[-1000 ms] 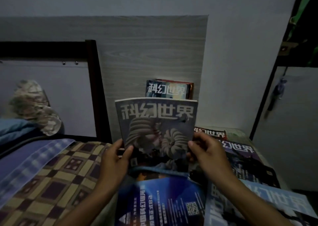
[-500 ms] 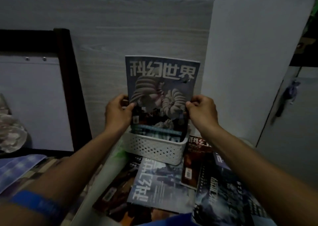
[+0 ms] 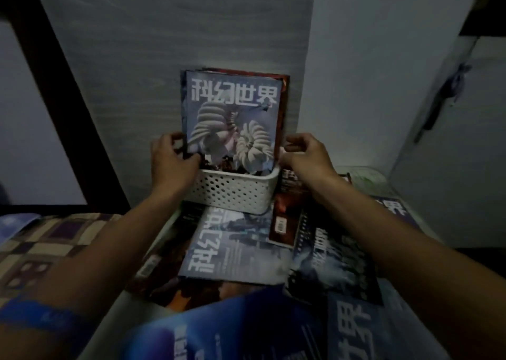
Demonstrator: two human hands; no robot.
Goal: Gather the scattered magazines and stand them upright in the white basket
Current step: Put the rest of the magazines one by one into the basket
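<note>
A magazine [image 3: 232,113] with a pale coiled figure on its cover stands upright in the white perforated basket [image 3: 232,192], against the wood-grain wall panel. My left hand [image 3: 171,162] grips its lower left edge, thumb on the cover. At the lower right edge, the curled fingers of my right hand [image 3: 306,157] pinch the magazine. Another magazine with a red edge [image 3: 284,91] stands behind it in the basket. Scattered magazines lie flat in front: a pale blue one [image 3: 232,244], a red-brown one [image 3: 283,222], a dark one [image 3: 334,263] and a blurred blue one [image 3: 232,329] nearest me.
A bed with a checked blanket [image 3: 49,244] lies at the left, its dark post [image 3: 63,85] rising beside the wall panel. A white cabinet door [image 3: 451,140] stands at the right. The scene is dim.
The magazine has come down from above the basket and now stands inside it. Both hands moved down with it, and the view dropped closer to the table.
</note>
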